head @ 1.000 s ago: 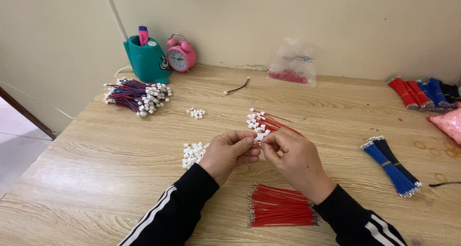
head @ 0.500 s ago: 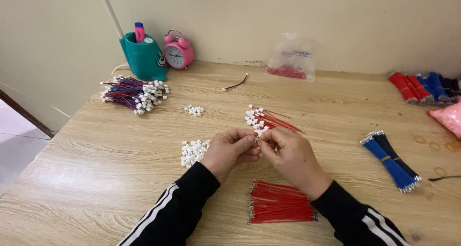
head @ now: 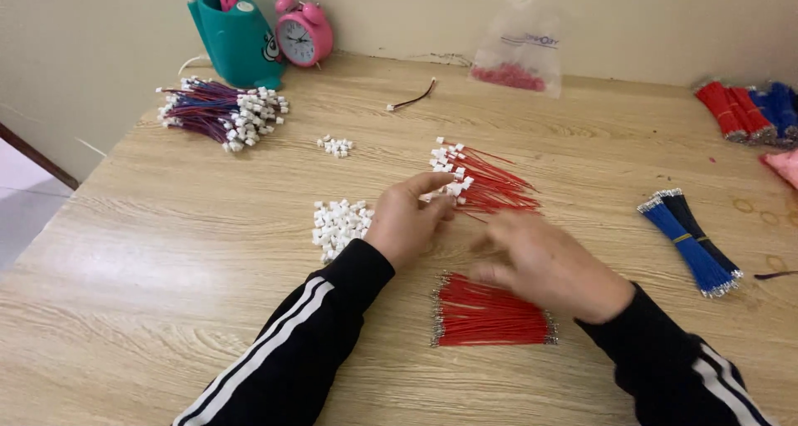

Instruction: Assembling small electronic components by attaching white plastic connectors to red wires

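While L hand (head: pixel 407 222) touches white-tipped wires (head: pixel 478 181), R hand (head: pixel 549 268) blurred.

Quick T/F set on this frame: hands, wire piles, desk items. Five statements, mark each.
1. The left hand reaches toward the red wires with white connectors. True.
2. The right hand is over the bundle of bare red wires. True; it is blurred, so its grip cannot be told.
3. The alarm clock is blue. False: it is pink, beside a teal pen holder.
4. The blue wire bundle lies left of both hands. False: it lies to the right of them.
5. A pile of loose white connectors lies next to the left hand. True.
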